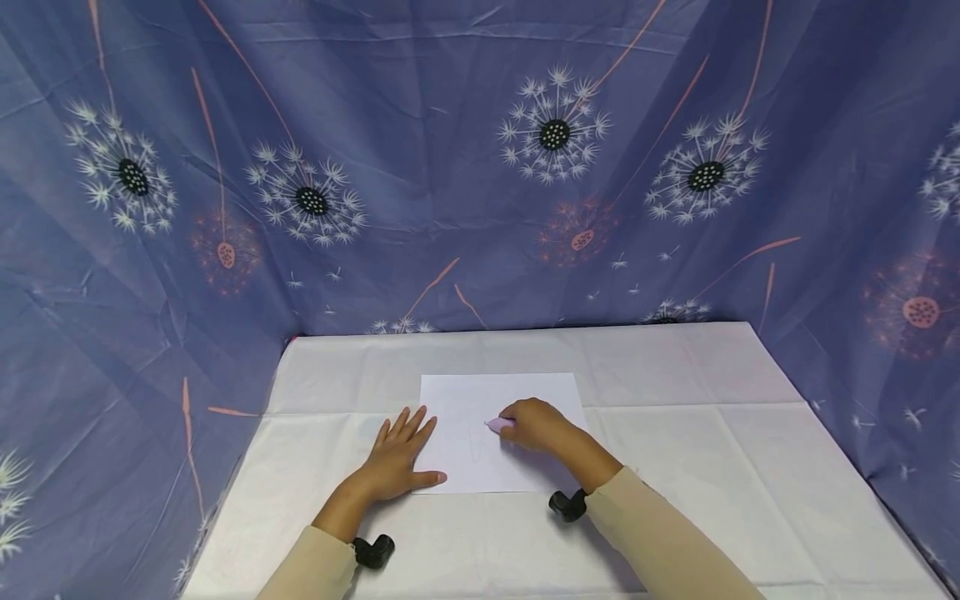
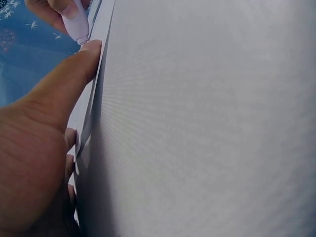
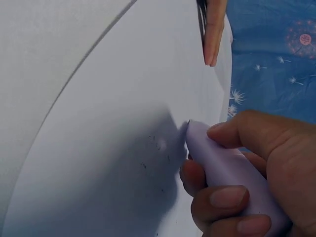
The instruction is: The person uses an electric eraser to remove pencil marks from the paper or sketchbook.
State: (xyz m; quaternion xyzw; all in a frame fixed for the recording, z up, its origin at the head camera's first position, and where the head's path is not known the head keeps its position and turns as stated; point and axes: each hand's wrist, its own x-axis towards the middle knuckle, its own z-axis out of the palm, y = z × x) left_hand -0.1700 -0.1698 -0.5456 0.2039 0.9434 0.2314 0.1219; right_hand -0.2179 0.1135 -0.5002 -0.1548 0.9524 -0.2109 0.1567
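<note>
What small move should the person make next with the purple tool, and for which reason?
Probably slide the purple tool lightly across the paper: the right hand grips it with the narrow tip at or just above the surface, and the left hand lies spread over the paper's left edge, which should steady it.

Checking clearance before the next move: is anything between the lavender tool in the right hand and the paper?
Nothing visible stands between the lavender tool in the right hand and the paper. The left hand rests at the paper's left edge, clear of the tool.
</note>
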